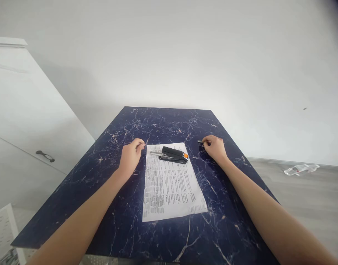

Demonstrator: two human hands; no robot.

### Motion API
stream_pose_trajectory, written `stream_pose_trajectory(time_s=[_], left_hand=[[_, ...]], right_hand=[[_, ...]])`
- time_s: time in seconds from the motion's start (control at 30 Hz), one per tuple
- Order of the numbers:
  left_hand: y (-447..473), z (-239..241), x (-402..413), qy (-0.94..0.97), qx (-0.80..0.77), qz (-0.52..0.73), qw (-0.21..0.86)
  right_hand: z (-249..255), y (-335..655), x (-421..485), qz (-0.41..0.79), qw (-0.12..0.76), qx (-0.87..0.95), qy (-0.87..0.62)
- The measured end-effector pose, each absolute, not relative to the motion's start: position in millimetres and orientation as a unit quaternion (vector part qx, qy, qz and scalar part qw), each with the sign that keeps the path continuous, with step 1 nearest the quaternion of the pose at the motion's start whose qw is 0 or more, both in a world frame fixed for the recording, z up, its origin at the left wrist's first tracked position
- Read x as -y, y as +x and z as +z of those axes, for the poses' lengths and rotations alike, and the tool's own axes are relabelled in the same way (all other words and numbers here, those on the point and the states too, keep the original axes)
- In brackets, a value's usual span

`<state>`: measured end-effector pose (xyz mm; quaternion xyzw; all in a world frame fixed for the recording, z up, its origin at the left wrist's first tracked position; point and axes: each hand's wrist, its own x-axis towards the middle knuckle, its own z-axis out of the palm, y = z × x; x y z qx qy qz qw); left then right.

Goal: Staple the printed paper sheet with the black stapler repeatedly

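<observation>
A black stapler point(175, 155) with an orange patch lies on a printed sheet of paper point(174, 191). Its metal staple rail point(155, 153) sticks out to the left. My left hand point(131, 154) is just left of the sheet's upper corner, its fingers pinched together. What they hold, if anything, is too small to make out. To the right of the paper, my right hand point(214, 148) is closed on a small dark strip point(200, 142), whose end shows past the fingertips. I cannot tell what the strip is.
The sheet rests on a dark blue marble-patterned table point(158, 125) against a white wall point(185, 55). A white cabinet point(28, 110) with a dark handle point(45, 156) stands at the left. Crumpled clear plastic point(300, 169) lies on the floor at the right.
</observation>
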<state>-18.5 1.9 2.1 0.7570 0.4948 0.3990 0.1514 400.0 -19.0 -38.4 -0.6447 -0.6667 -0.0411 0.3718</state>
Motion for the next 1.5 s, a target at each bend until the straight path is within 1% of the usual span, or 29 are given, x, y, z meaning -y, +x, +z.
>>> stream_pose_trajectory(time_s=[0.1,0.23,0.4,0.77,0.97,1.17,1.5], left_hand=[[-5,0,11,0.757,-0.453,0.425,0.204],[6,-2,14,0.754,-0.422,0.451,0.224],[9,-5,6,0.799,-0.374,0.409,0.232],[9,-9,-5,0.804,-0.379,0.381,0.252],[7,-11,-11,0.790,-0.397,0.358,0.300],[6,-11,-13,0.798,-0.398,0.338,0.300],[6,-10,-12,0.785,-0.395,0.358,0.315]], right_hand=[[-37,399,20,-0.046,0.372,0.668,-0.643],[-35,397,21,-0.049,0.365,0.675,-0.639],[-34,395,20,-0.047,0.356,0.685,-0.633],[-37,396,18,-0.047,0.346,0.690,-0.635],[-34,394,19,-0.038,0.359,0.692,-0.625],[-36,395,19,-0.041,0.357,0.696,-0.622],[-36,394,19,-0.041,0.341,0.700,-0.626]])
